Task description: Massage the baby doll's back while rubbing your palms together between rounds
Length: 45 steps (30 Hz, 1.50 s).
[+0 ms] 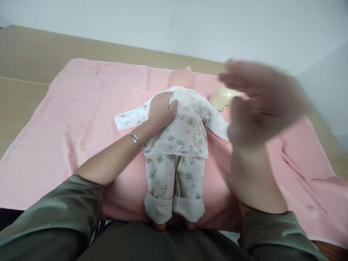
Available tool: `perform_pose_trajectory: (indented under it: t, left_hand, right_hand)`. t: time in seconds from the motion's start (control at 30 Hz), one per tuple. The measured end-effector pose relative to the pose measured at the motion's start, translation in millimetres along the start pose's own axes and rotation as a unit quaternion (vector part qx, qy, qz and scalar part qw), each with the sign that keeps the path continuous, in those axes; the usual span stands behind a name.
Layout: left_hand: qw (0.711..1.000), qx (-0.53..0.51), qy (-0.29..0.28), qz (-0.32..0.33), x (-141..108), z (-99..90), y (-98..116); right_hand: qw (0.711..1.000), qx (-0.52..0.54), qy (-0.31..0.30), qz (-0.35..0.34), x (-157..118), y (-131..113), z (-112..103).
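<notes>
A baby doll [187, 123] in white pyjamas with small green animal prints lies lengthwise in front of me, its bare head at the far end and feet towards me. Its sleeves spread out to both sides, and the trouser cuffs are turned up. My left hand [162, 110] grips the doll at its left-side shoulder, the thumb on the upper back and the fingertips hidden. Raised above the doll's right-side sleeve is my right hand [261, 101], blurred by motion. It is cupped, thumb apart from the fingers, with nothing visible in it.
Beneath the doll a pink blanket [89, 105] covers much of the wooden table [24, 54]. A glossy pale yellow object [221, 97] with dark marks lies by the doll's shoulder, partly behind my right hand. A white wall [130, 25] rises behind the table.
</notes>
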<state>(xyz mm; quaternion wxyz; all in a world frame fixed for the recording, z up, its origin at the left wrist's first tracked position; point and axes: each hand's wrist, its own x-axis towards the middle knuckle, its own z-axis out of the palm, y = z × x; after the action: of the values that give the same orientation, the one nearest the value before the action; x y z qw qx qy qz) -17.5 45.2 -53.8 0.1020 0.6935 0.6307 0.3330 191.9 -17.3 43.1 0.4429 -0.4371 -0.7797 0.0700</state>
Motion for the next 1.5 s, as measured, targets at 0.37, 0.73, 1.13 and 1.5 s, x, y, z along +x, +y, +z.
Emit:
perform_pose_trajectory:
  t: [0.37, 0.73, 1.13, 1.5]
  left_hand:
    - [0.998, 0.056, -0.015, 0.037, -2.6, -4.8, 6.2]
    - [0.992, 0.082, -0.05, 0.084, -10.1, -10.6, 18.1]
    - [0.997, 0.014, -0.053, 0.059, 2.7, -13.6, 8.0]
    - [0.999, -0.019, -0.044, 0.015, 1.8, -6.2, 5.4]
  right_hand:
    - [0.966, -0.092, -0.238, 0.046, 13.3, 40.6, 105.1]
    - [0.94, -0.207, -0.234, 0.135, 15.1, 22.0, 99.9]
    - [0.94, -0.172, -0.281, 0.087, 13.7, 5.8, 93.9]
    - [0.965, -0.119, -0.185, 0.142, 21.6, 44.8, 97.4]
